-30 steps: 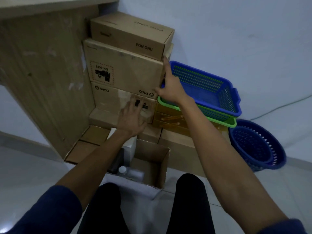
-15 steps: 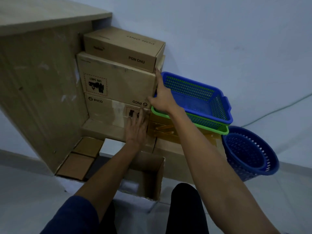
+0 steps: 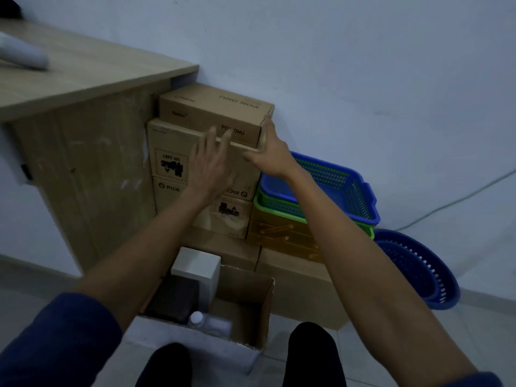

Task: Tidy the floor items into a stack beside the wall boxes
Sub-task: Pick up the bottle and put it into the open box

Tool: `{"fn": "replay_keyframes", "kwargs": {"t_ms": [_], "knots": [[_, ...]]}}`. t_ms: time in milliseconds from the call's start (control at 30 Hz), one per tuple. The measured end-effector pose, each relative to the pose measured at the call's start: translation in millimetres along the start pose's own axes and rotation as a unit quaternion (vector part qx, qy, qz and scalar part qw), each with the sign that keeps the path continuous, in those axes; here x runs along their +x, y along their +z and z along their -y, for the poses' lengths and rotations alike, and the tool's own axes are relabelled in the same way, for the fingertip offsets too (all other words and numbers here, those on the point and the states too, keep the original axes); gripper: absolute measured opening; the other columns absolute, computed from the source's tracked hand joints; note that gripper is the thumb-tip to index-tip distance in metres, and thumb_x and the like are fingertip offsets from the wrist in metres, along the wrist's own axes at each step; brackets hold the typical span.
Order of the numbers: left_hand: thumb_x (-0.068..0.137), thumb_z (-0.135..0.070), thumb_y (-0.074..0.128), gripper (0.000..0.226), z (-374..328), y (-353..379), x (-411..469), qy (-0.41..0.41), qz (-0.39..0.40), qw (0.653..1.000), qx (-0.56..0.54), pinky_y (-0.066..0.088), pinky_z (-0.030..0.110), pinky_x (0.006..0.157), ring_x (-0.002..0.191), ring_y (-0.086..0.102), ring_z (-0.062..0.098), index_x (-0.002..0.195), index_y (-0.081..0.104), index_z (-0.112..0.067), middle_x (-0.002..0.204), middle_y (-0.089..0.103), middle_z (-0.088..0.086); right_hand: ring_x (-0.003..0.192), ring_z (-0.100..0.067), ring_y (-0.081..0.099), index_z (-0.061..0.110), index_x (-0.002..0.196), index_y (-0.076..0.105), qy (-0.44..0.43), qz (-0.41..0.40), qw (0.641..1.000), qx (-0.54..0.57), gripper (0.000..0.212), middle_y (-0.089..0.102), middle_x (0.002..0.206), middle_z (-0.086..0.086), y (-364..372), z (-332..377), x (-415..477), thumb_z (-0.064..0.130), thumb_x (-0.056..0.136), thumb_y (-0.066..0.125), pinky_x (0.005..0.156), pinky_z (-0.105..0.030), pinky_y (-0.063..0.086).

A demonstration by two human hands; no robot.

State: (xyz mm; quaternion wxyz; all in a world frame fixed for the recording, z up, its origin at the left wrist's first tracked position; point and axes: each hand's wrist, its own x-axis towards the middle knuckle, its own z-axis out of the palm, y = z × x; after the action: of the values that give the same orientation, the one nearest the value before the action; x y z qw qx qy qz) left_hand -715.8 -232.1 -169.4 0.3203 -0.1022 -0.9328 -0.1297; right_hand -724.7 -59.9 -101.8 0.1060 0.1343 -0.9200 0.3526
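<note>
Right of the right hand (image 3: 269,156), a blue mesh basket (image 3: 358,195) is sitting in a green mesh basket (image 3: 275,207).

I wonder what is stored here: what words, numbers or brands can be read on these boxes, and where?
"PON ONU": top box, lid and front, front partly behind left hand.
"UN 3481": upside-down label on the box beneath.
"PICO": twice, below that label.
Top box's small print and the lowest label: too blurred.
</note>
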Motion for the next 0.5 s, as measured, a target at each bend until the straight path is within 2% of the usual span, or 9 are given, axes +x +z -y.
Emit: {"fn": "replay_keyframes", "kwargs": {"t_ms": [100, 233, 300, 400, 500], "knots": [[0.083, -0.042, 0.071, 0.099, 15.3, -11.7, 25.1, 0.01, 0.052, 0.998, 0.023, 0.021, 0.057, 0.121, 0.152, 0.013, 0.041, 0.159, 0.008, -0.031, 0.166, 0.009, 0.017, 0.134, -0.031, 0.048, 0.029, 0.161, -0.002, 0.017, 0.05, 0.999, -0.001, 0.104, 0.044, 0.153, -0.013, 8.8, 6.5, 8.4, 0.031, 0.087, 0.072, 0.093, -0.022, 0.037], [0.083, -0.043, 0.071, 0.094, 32.1, -8.5, 29.2, 0.004, 0.041, 0.999, -0.004, 0.026, 0.06, 0.118, 0.149, 0.019, 0.042, 0.158, 0.015, -0.031, 0.165, 0.012, 0.017, 0.137, -0.033, 0.045, 0.029, 0.16, -0.002, 0.026, 0.073, 0.997, 0.0, 0.103, 0.036, 0.158, -0.016, 19.6, 13.2, 20.8, 0.035, 0.086, 0.068, 0.098, -0.024, 0.034], [0.082, -0.042, 0.072, 0.097, 39.4, -1.6, 25.6, -0.001, 0.065, 0.998, 0.008, 0.026, 0.062, 0.117, 0.149, 0.019, 0.042, 0.158, 0.012, -0.034, 0.166, 0.008, 0.014, 0.137, -0.035, 0.044, 0.029, 0.16, -0.005, 0.031, 0.073, 0.997, -0.006, 0.105, 0.032, 0.16, -0.016, 23.4, 15.5, 27.4, 0.038, 0.086, 0.068, 0.101, -0.028, 0.036], [0.081, -0.046, 0.074, 0.111, 44.3, 10.6, 23.6, -0.004, 0.12, 0.993, 0.019, 0.024, 0.064, 0.117, 0.152, 0.004, 0.041, 0.158, -0.006, -0.043, 0.168, -0.013, 0.005, 0.138, -0.035, 0.043, 0.029, 0.159, -0.01, 0.028, 0.071, 0.997, -0.027, 0.11, 0.022, 0.164, -0.012, 26.3, 14.2, 29.7, 0.036, 0.084, 0.071, 0.111, -0.039, 0.04], [0.079, -0.053, 0.075, 0.12, 41.6, 13.6, 24.7, -0.023, 0.148, 0.989, 0.009, 0.021, 0.065, 0.118, 0.152, -0.016, 0.037, 0.154, -0.02, -0.046, 0.164, -0.03, 0.001, 0.144, -0.033, 0.035, 0.031, 0.158, -0.015, 0.005, 0.076, 0.997, -0.023, 0.114, 0.012, 0.167, -0.008, 21.3, 9.9, 21.9, 0.033, 0.084, 0.072, 0.116, -0.049, 0.036]]}}
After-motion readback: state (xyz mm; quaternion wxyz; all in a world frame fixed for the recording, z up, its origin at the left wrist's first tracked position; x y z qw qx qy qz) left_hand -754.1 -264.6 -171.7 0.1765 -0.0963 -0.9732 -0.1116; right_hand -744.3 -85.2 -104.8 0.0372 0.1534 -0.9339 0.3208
